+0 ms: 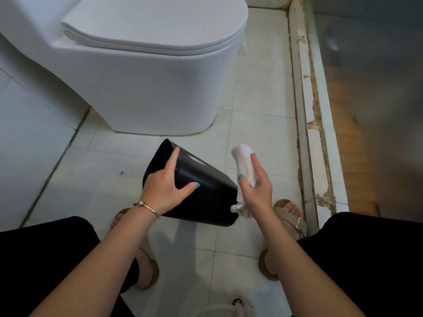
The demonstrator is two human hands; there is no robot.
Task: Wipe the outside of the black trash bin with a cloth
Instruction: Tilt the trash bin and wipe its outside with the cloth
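The black trash bin [206, 193] is tipped on its side above the tiled floor, its narrow bottom end pointing up-left toward the toilet. My left hand [166, 187] grips the bin near that end, fingers spread over its upper side. My right hand [255, 191] holds a bunched white cloth [243, 165] just right of the bin. The cloth's lower tail hangs by the bin's right edge; I cannot tell whether it touches.
A white toilet [146, 72] with its lid down stands close behind the bin. A worn raised threshold [313, 124] runs along the right. My knees in black fabric and my sandalled feet [290, 216] frame the pale floor tiles. A white wall is at the left.
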